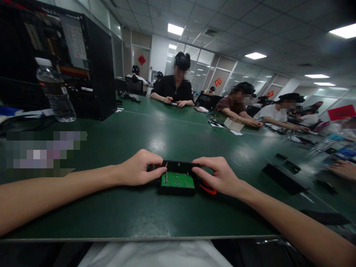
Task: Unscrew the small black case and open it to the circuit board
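Observation:
A green circuit board [180,180] lies inside a shallow black plastic box [177,191] on the table before me. Along the box's far side a black plastic cover [178,167] stands tilted up, with small pegs on its inner face. My left hand [140,168] pinches the cover's left end between thumb and fingers. At the opposite end, my right hand [219,172] grips it the same way. Just under the right hand sits a red, curved handle-like object [208,188], partly hidden by the hand and the box.
Left on the green table [125,141] stand a water bottle [55,91] and an open computer case [100,70]. Black plastic parts [285,178] lie at right, near another person's hand [343,171]. Across the table sit several co-workers, one in a black shirt [167,87].

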The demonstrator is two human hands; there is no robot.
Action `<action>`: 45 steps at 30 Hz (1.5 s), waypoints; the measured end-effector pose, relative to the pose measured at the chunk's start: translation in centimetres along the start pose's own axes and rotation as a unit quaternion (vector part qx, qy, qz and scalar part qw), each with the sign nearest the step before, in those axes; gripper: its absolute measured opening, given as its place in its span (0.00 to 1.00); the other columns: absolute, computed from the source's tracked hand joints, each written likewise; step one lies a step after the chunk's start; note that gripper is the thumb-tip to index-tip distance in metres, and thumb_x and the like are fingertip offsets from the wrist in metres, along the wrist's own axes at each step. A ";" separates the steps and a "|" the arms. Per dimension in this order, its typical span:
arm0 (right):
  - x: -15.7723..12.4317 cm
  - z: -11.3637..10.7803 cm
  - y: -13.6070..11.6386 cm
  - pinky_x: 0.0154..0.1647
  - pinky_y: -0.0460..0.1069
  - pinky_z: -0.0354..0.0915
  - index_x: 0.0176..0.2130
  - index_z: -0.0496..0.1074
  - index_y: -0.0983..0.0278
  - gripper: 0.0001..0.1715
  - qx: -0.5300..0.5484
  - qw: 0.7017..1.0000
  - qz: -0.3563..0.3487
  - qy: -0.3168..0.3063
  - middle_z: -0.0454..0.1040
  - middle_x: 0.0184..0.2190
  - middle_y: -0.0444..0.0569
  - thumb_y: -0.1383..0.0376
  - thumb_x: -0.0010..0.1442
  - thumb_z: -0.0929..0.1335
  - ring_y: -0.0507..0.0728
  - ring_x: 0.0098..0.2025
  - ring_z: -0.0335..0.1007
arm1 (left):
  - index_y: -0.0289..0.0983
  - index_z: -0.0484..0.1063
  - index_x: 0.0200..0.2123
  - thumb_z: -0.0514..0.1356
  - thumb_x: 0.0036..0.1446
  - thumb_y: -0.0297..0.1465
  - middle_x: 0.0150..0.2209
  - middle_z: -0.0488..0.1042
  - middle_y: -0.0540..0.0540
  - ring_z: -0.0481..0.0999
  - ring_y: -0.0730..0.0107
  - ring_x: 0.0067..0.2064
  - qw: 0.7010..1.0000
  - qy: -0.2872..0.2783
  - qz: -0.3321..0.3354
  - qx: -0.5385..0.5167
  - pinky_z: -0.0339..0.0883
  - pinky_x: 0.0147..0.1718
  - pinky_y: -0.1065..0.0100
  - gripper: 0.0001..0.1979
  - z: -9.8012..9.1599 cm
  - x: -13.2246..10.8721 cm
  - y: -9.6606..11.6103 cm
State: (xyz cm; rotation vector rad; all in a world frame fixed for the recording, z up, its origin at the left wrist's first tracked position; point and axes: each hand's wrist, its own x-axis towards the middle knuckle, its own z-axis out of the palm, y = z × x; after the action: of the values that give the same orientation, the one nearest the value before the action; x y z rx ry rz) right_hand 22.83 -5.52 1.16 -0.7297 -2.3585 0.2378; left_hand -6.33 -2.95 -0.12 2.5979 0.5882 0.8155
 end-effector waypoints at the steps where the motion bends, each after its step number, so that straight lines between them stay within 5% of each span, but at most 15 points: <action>1: 0.0 -0.1 0.0 0.34 0.43 0.69 0.42 0.76 0.64 0.08 0.000 1.000 -0.001 -0.001 0.81 0.35 0.46 0.64 0.69 0.67 0.50 0.32 0.77 | 0.33 0.73 0.30 0.55 0.67 0.33 0.25 0.72 0.48 0.70 0.74 0.26 1.000 -0.001 0.002 0.000 0.59 0.28 0.73 0.15 0.0 0.0 0.1; 18: -0.4 -0.4 0.5 0.36 0.45 0.68 0.46 0.73 0.63 0.11 0.018 0.998 0.026 -0.054 0.80 0.36 0.48 0.60 0.71 0.65 0.52 0.34 0.76 | 0.33 0.72 0.24 0.54 0.67 0.33 0.24 0.70 0.47 0.69 0.73 0.26 0.999 -0.022 -0.012 -0.030 0.59 0.29 0.72 0.19 -0.2 0.4 0.3; 20: -0.6 -0.1 0.8 0.40 0.47 0.69 0.56 0.68 0.63 0.21 0.046 0.996 0.040 -0.066 0.79 0.38 0.48 0.55 0.69 0.67 0.54 0.37 0.76 | 0.32 0.74 0.25 0.55 0.67 0.34 0.24 0.72 0.47 0.70 0.73 0.26 0.998 0.002 -0.044 -0.041 0.59 0.28 0.72 0.19 -0.3 0.4 0.2; 24: -0.8 1.0 0.8 0.44 0.52 0.69 0.71 0.42 0.63 0.59 0.075 0.993 0.054 -0.070 0.77 0.46 0.52 0.42 0.59 0.72 0.57 0.42 0.74 | 0.32 0.79 0.30 0.57 0.64 0.36 0.26 0.77 0.46 0.73 0.70 0.27 0.976 0.091 -0.149 -0.129 0.64 0.28 0.72 0.16 -0.5 0.6 -0.1; 26: -0.5 1.4 0.3 0.42 0.52 0.69 0.72 0.40 0.62 0.62 0.069 0.993 0.060 -0.078 0.76 0.47 0.53 0.41 0.58 0.73 0.57 0.41 0.72 | 0.32 0.79 0.30 0.58 0.62 0.37 0.26 0.77 0.46 0.73 0.70 0.27 0.954 0.139 -0.187 -0.191 0.66 0.27 0.71 0.16 -0.6 0.8 -0.3; 31: 0.5 1.5 -1.6 0.46 0.54 0.67 0.61 0.66 0.64 0.41 0.004 0.988 0.042 -0.148 0.75 0.47 0.54 0.47 0.58 0.75 0.60 0.46 0.70 | 0.34 0.75 0.25 0.60 0.59 0.39 0.22 0.73 0.49 0.70 0.72 0.24 0.916 0.211 -0.226 -0.255 0.65 0.26 0.72 0.16 -0.9 1.3 -0.6; 35: 0.6 1.1 -2.2 0.44 0.52 0.66 0.53 0.71 0.66 0.26 0.004 0.991 -0.003 -0.136 0.75 0.41 0.52 0.55 0.61 0.74 0.58 0.43 0.69 | 0.33 0.75 0.28 0.61 0.59 0.40 0.23 0.73 0.49 0.71 0.72 0.25 0.900 0.215 -0.246 -0.289 0.64 0.25 0.72 0.16 -0.7 1.3 -1.1; 40: 0.6 -1.0 -2.1 0.40 0.52 0.67 0.54 0.68 0.63 0.24 0.013 0.996 -0.084 0.003 0.75 0.40 0.52 0.56 0.63 0.72 0.58 0.40 0.70 | 0.33 0.75 0.32 0.64 0.58 0.39 0.26 0.73 0.49 0.71 0.73 0.26 0.880 0.221 -0.268 -0.324 0.65 0.26 0.73 0.14 -0.5 1.1 -1.6; 45: 0.7 -5.4 2.9 0.50 0.59 0.68 0.55 0.70 0.63 0.24 -0.209 0.967 0.025 0.146 0.76 0.48 0.57 0.54 0.63 0.70 0.65 0.49 0.73 | 0.32 0.77 0.38 0.67 0.55 0.38 0.31 0.77 0.46 0.74 0.73 0.28 0.861 0.223 -0.281 -0.360 0.69 0.28 0.71 0.14 -0.4 1.3 -1.3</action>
State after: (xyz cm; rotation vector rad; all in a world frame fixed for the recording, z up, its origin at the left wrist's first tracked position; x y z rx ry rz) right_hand 27.12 -2.85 4.70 -0.9486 -2.1241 -0.3385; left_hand -5.94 -1.09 0.21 1.4497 0.8958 1.1474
